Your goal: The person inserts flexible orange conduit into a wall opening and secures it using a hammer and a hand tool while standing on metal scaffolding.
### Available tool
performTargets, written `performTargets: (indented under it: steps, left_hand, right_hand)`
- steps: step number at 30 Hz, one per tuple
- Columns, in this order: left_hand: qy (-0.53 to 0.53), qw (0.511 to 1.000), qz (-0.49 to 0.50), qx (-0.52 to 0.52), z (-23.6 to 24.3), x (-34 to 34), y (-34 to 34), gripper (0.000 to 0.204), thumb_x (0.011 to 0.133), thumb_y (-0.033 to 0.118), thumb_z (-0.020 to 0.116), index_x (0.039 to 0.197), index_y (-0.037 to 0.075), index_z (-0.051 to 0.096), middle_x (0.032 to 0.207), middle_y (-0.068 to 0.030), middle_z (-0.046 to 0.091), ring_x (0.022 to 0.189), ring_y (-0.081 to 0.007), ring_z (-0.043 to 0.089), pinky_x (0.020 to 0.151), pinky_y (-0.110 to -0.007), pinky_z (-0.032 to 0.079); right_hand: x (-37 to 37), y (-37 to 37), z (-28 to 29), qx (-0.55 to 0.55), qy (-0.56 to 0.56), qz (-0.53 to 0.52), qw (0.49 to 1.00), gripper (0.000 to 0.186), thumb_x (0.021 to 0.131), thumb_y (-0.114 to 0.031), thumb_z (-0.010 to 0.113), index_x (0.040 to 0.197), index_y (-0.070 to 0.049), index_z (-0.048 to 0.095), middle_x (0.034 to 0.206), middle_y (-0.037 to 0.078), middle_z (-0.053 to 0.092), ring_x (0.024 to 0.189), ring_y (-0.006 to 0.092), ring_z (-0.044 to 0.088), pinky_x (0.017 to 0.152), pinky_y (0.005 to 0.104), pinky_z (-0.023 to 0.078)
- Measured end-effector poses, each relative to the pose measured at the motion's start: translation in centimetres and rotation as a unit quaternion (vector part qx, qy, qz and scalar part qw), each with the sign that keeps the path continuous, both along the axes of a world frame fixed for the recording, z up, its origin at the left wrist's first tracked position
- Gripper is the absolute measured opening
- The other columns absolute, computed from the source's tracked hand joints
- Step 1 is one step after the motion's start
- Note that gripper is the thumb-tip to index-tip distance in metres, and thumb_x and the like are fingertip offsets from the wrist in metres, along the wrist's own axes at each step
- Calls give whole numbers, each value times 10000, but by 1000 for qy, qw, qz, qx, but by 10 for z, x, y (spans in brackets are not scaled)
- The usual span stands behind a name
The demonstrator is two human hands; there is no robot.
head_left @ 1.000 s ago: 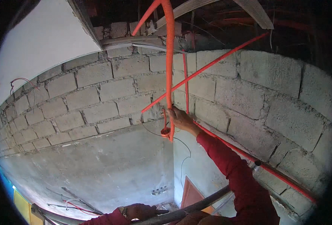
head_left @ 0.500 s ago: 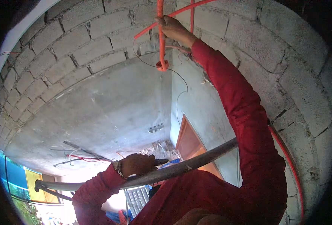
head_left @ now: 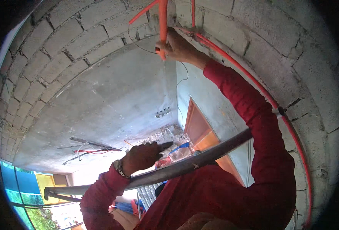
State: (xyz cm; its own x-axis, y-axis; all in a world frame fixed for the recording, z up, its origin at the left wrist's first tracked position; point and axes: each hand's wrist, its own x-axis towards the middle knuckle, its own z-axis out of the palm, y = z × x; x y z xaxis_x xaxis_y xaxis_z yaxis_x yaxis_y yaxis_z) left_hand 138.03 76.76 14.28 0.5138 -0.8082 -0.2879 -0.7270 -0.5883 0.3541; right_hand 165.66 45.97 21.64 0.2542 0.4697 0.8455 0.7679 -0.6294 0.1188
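Observation:
My right hand (head_left: 177, 48) is raised overhead, its fingers closed round the lower end of an orange conduit pipe (head_left: 163, 21) that hangs from above. A bit of orange shows at the fingertips; the fingers partly hide the pipe's end. Lower down, my left hand (head_left: 142, 157) grips a dark two-pronged tool (head_left: 165, 147), which looks like pliers. That hand is just above a thick grey metal tube (head_left: 169, 172) crossing in front of my body. A thin dark wire (head_left: 186, 71) hangs by the pipe.
Bare block wall (head_left: 253, 34) curves round above and to the right, with a red conduit (head_left: 249, 78) running along it. Beyond are a grey plastered wall (head_left: 112, 92), a brown door (head_left: 200, 122) and rubble (head_left: 169, 134). A metal scaffold plank (head_left: 146, 195) lies below.
My right hand has slid down the orange pipe to its lower end, covering the orange fitting seen there before. My left hand has risen slightly, still holding the tool. The view has shifted.

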Motion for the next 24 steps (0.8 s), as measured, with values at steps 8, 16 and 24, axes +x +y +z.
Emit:
performTargets:
  steps: [8, 16, 24]
  left_hand:
    - [47, 935, 303, -178, -12, 45, 5, 334, 1022, 335, 585, 999, 21, 472, 803, -225, 601, 720, -422, 613, 628, -488, 447]
    - [-231, 887, 219, -335, -8, 95, -42, 277, 1050, 39, 476, 1321, -17, 496, 1046, -140, 453, 880, -217, 530, 719, -314, 482]
    - [-5, 723, 483, -493, -3, 126, -96, 350, 1006, 195, 630, 1268, -13, 527, 1151, -118, 506, 1007, -224, 544, 857, -344, 471]
  right_hand:
    - [-23, -58, -85, -318, 661, -173, 658, 623, 904, -583, 609, 784, 27, 640, 701, 113, 626, 616, 241, 647, 564, 401, 525]
    - [-117, 59, -100, -7, 742, 373, 557, 923, 891, -613, 663, 1454, 29, 313, 1263, 169, 577, 1027, 236, 626, 929, 366, 521]
    - [-97, 79, -169, 158, 514, 406, 739, 658, 953, -261, 672, 1434, 15, 317, 1286, 203, 516, 1181, 287, 534, 1007, 384, 453]
